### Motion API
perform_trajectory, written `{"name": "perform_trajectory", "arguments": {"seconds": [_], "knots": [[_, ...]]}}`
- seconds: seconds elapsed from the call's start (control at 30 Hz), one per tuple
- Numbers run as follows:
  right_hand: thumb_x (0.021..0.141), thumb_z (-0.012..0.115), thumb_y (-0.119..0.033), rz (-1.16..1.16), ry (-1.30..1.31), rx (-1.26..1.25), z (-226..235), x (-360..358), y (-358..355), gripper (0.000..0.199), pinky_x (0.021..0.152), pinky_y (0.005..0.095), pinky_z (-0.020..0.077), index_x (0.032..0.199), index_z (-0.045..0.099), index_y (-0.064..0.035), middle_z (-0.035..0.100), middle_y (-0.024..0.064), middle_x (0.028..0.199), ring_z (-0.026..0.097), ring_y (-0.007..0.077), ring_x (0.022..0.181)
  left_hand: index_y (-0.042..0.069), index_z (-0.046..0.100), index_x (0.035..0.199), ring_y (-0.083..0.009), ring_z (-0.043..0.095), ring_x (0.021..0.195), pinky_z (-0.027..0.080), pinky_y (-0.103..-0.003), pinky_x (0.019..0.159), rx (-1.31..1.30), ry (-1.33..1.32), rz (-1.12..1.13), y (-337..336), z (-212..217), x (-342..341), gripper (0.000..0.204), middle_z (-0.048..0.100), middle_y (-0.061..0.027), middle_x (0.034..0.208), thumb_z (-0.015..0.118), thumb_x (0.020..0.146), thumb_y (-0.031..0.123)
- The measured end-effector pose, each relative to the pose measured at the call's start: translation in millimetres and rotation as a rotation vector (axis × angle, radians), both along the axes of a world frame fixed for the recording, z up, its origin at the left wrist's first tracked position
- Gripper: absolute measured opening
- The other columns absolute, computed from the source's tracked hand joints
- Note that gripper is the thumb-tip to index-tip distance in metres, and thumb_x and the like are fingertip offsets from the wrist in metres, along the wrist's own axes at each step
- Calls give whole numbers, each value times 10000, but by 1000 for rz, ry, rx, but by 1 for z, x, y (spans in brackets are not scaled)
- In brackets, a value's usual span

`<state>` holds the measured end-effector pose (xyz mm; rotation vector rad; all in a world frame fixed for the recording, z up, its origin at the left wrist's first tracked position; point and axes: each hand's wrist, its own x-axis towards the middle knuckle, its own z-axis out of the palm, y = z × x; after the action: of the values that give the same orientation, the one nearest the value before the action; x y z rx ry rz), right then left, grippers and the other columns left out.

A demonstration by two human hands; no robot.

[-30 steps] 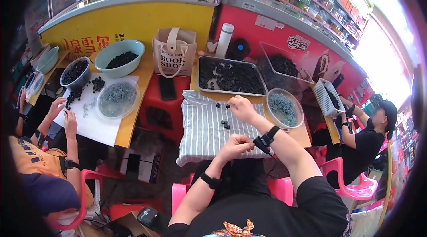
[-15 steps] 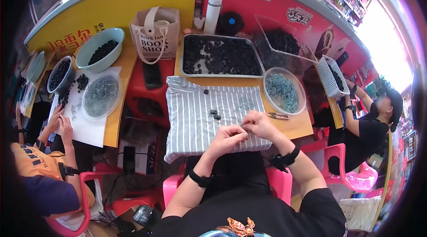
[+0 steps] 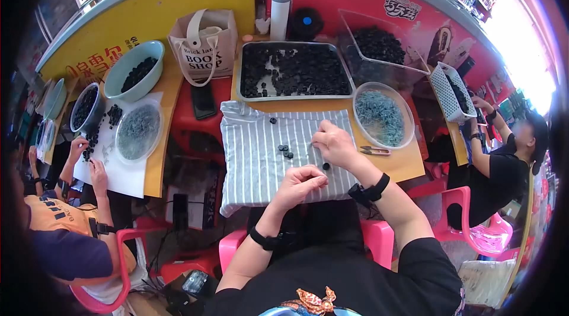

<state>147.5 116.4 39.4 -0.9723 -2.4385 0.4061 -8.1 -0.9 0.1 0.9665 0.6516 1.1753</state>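
Observation:
A grey-and-white striped cloth point(image 3: 252, 165) covers the near part of the table before me. My left hand point(image 3: 298, 187) hovers over its front edge, thumb and fingers pinched together; anything between them is too small to make out. Farther forward and right, my right hand point(image 3: 335, 145) is closed with its fingertips down at the cloth, hiding whatever they pinch. A small round black piece point(image 3: 325, 166) lies just below it. Several similar black pieces point(image 3: 287, 152) sit left of that hand, with others point(image 3: 272, 120) farther back.
Behind the cloth stands a metal tray point(image 3: 296, 98) of black pieces. On the right are a round tub point(image 3: 382, 117) of thin grey-blue bits, small snips point(image 3: 375, 150) and a clear bin point(image 3: 409, 66). A tote bag point(image 3: 204, 49) and white bottle point(image 3: 280, 13) stand behind. People work on both sides.
My right hand has moved forward and left, away from my left hand, onto the cloth. A black piece now shows on the cloth below it. My left hand has barely moved.

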Motion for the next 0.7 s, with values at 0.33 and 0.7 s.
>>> {"name": "perform_trajectory", "arguments": {"seconds": [0.33, 0.7], "knots": [[886, 640, 10, -148, 495, -568, 9, 27, -26, 67, 589, 221, 454, 939, 675, 30, 653, 2, 769, 566, 50, 669, -12, 704, 921, -107, 627, 823, 489, -248, 742, 1, -27, 17, 2, 3, -1, 102, 695, -59, 903, 642, 944, 66], [885, 652, 4, -237, 662, -619, -9, 35, -47, 58, 654, 222, 453, 937, 679, 3, 662, 7, 808, 565, 53, 725, -9, 713, 968, -84, 621, 818, 488, -228, 710, -40, -30, 186, 2, 8, 9, 103, 684, -37, 906, 646, 941, 65]]}}
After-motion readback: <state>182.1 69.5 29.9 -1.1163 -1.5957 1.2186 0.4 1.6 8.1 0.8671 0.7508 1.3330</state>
